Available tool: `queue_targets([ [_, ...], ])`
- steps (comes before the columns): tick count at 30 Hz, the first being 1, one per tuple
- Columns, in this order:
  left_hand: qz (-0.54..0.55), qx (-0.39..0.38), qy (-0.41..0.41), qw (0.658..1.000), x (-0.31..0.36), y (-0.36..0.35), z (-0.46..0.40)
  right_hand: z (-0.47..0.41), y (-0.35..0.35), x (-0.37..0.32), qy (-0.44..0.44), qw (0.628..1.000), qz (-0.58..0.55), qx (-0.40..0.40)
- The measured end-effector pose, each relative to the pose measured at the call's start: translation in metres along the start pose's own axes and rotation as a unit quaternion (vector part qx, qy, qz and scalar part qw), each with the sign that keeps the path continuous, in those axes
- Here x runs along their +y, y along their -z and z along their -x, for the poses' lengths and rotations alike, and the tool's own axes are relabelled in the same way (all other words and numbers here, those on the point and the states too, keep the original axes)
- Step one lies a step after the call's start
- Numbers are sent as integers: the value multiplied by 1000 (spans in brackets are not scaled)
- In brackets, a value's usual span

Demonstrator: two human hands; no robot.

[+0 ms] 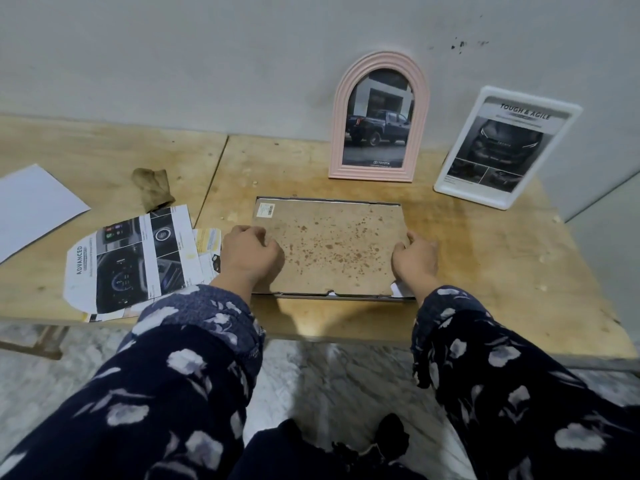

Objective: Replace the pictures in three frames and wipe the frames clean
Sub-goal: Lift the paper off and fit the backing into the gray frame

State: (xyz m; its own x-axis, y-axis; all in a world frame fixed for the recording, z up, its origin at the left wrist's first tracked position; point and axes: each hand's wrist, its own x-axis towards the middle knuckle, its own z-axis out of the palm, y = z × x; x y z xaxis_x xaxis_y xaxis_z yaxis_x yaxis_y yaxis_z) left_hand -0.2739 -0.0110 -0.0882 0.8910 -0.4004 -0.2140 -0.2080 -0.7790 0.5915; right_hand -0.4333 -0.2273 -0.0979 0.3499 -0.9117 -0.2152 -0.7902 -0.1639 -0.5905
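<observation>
Left hand: extended forward from a dark floral sleeve, knuckles up, fingers curled over the left edge of the backing board; that edge is gripped.
Right hand: extended likewise, fingers curled against the board's right edge; the edge is gripped (fingertips partly hidden).
Backing board: brown, speckled with rust-coloured spots, a barcode label at its far left corner; laid flat between the two hands, over a face-down frame of which only thin edges are seen.
Desk: pale wood, stained; the board is placed near its front edge.
Pink arched frame: stood upright against the wall behind the board, a pickup-truck picture inside.
White frame: leaned back to the right of the pink one, a car leaflet inside.
Loose prints: lain just left of the left hand, partly overlapped.
Cloth: brownish, crumpled, found beyond the prints.
White sheet: at the desk's far left.
</observation>
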Motion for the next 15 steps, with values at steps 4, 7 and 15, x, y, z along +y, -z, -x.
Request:
queue_targets([
  [4,-45,-18,1,999,1,-2,-1,-3,1,1,14,999,30,-31],
  [7,-101,-25,-7,995,5,-3,0,-4,5,3,31,994,78,-65],
  [15,-288,-37,-26,957,8,-9,5,-20,19,-6,58,933,292,-203],
])
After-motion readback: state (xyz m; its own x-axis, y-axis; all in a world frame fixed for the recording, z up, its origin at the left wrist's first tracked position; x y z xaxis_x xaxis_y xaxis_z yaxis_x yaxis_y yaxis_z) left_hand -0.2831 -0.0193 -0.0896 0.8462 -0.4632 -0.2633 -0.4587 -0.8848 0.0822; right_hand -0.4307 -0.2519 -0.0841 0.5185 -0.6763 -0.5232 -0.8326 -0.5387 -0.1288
